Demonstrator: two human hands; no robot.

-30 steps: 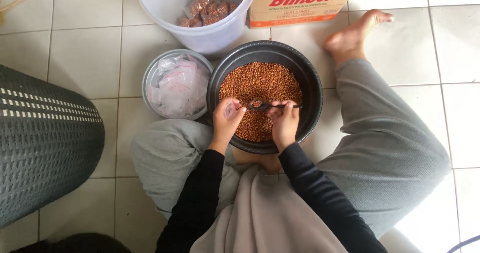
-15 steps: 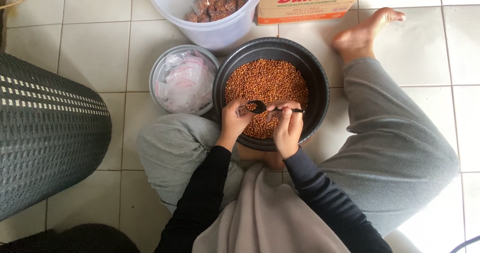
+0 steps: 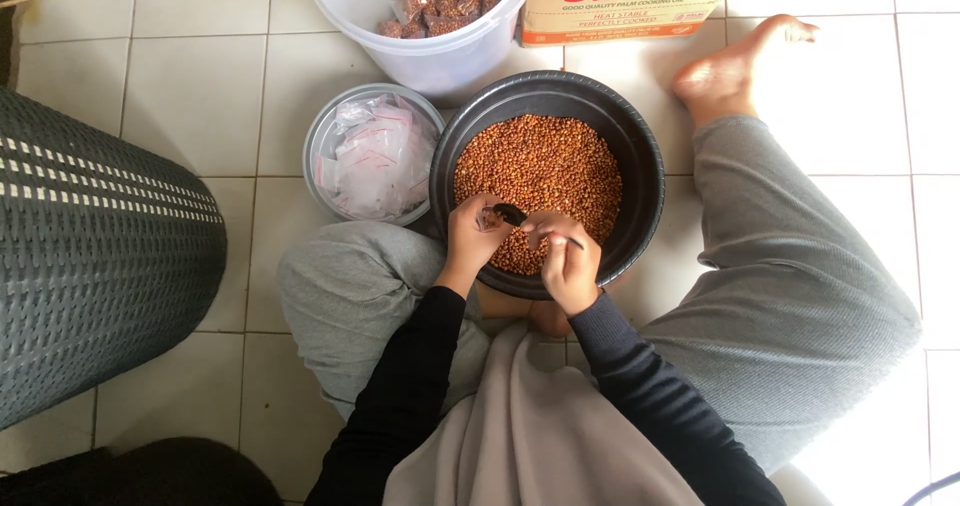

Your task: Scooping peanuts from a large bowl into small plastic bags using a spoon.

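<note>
While over the bowl: both hands work.
Peanuts (image 3: 545, 171): reddish-brown, heaped in black bowl (image 3: 640, 156) on floor.
Right hand (image 3: 568, 261): grip clamped on black spoon (image 3: 510, 214).
Left hand (image 3: 475, 236): fingers pinch small clear bag (image 3: 490, 219).

Single head camera, looking steeply down, close over lap, black bowl (image 3: 548, 181), tiled floor (image 3: 180, 96).
</note>
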